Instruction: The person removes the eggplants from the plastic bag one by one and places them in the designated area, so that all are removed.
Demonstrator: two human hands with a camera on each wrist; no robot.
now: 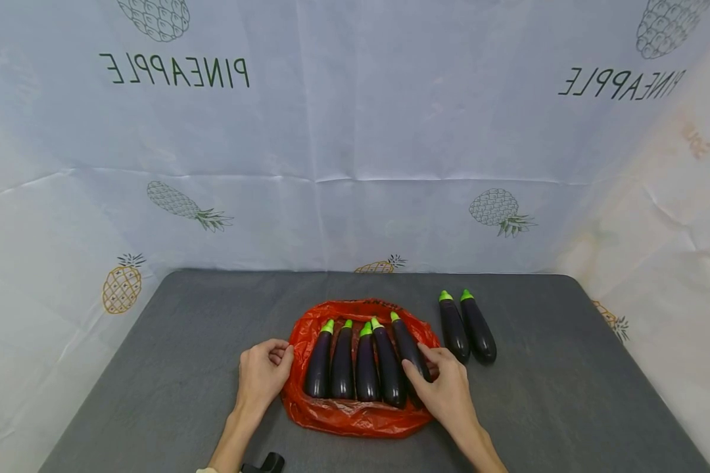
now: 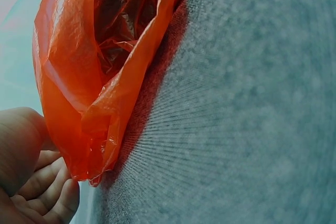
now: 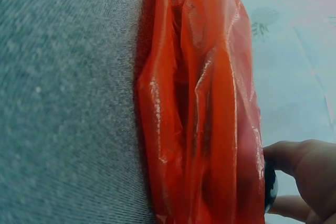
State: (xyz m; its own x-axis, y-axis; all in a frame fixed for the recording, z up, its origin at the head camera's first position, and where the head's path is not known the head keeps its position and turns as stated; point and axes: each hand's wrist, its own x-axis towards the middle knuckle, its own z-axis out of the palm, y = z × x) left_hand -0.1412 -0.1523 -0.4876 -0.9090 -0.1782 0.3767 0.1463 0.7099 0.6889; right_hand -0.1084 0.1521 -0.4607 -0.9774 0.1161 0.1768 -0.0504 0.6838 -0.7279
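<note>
A red plastic bag (image 1: 355, 427) lies spread open on the table, with several dark eggplants (image 1: 342, 364) side by side in it, green caps toward the back. My left hand (image 1: 263, 374) pinches the bag's left edge between thumb and fingers; the left wrist view shows the thumb behind the red plastic (image 2: 68, 108). At the bag's right side, my right hand (image 1: 444, 384) grips the lower end of the rightmost eggplant (image 1: 410, 345). In the right wrist view, the bag's wall (image 3: 210, 103) hides most of that eggplant (image 3: 270, 187), and the fingers hold its dark end.
Two more eggplants (image 1: 453, 328) lie on the grey table (image 1: 171, 368) to the right of the bag, behind the right hand. A black object (image 1: 271, 463) shows at the front edge near the left forearm. A white pineapple-print cloth (image 1: 343, 144) hangs behind the table.
</note>
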